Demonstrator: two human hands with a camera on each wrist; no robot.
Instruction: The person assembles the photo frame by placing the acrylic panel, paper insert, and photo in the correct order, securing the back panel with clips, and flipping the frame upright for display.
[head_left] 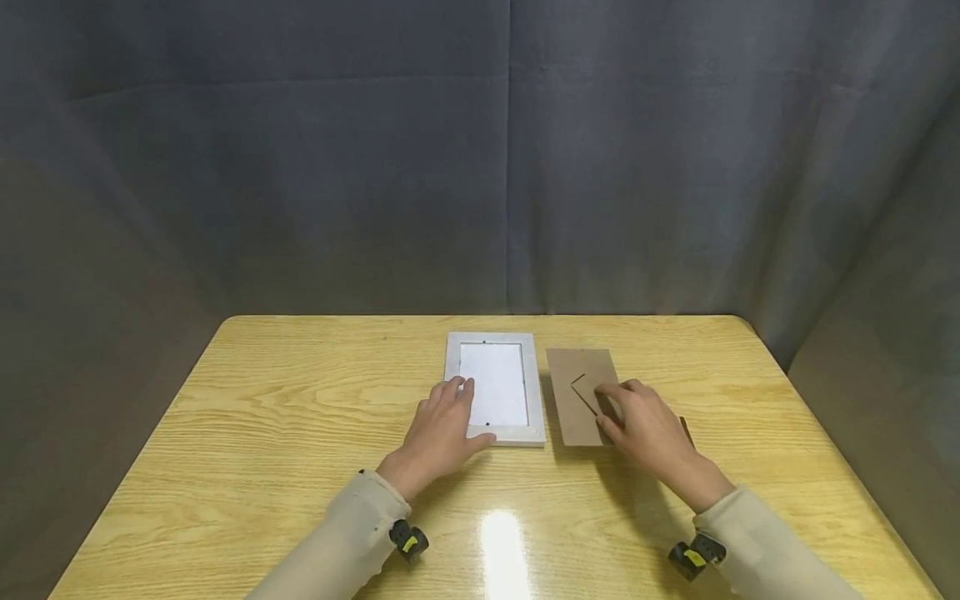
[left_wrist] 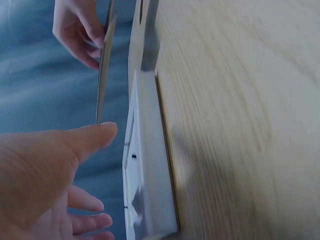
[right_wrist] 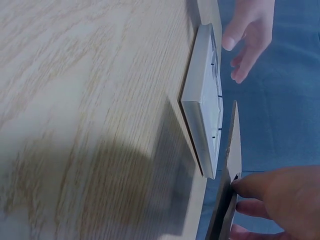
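Note:
A white picture frame (head_left: 536,392) lies on the table, its recess facing up with a white sheet (head_left: 497,387) inside and small dark tabs along the recess's edges. My left hand (head_left: 438,429) hovers over its lower left corner, fingers spread and holding nothing; a gap shows between them in the right wrist view. To the right, my right hand (head_left: 648,425) pinches a thin brown board (head_left: 577,417) with an angled dark line cut on its face. The board (right_wrist: 233,145) is raised off the table, its shadow falling below.
The wooden table (head_left: 300,400) has a dark grey curtain (head_left: 375,200) behind it and at both sides. A narrow dark brown piece (head_left: 686,432) shows just right of my right hand, partly hidden by it. Light reflects off the table near the front.

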